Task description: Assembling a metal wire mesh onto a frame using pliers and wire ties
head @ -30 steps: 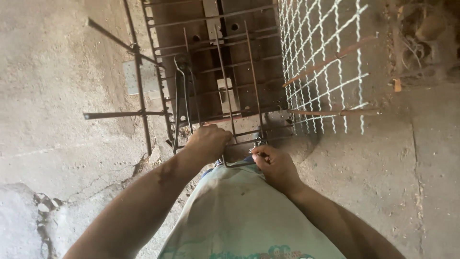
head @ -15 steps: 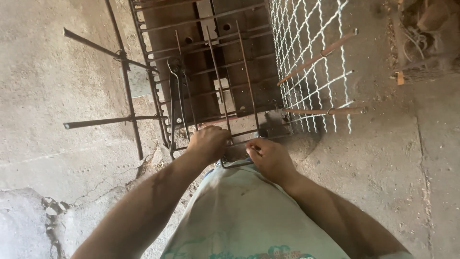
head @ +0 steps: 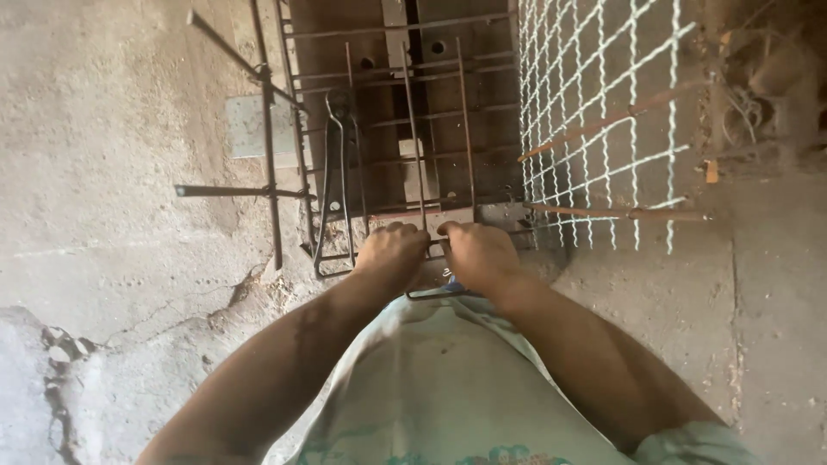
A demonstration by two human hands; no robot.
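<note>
My left hand (head: 392,256) and my right hand (head: 479,254) sit side by side at the near end of a rusty bent steel rod (head: 413,129), a long narrow loop that runs away from me over a metal bending jig (head: 405,164). Both fists are closed around the loop's near end, knuckles up. The rod's closed near corner (head: 431,294) pokes out below the hands, over my pale shirt. What the fingers do underneath is hidden.
Long-handled pincers (head: 332,181) lie on the jig just left of my left hand. A dark steel frame (head: 267,129) with a crossbar stands at the left on cracked concrete (head: 112,258). White wire mesh (head: 603,112) with rusty rods across it lies at the right.
My hands have drawn closer together on the rod's near end. The view has shifted a little, so the jig and frame sit further right in the picture.
</note>
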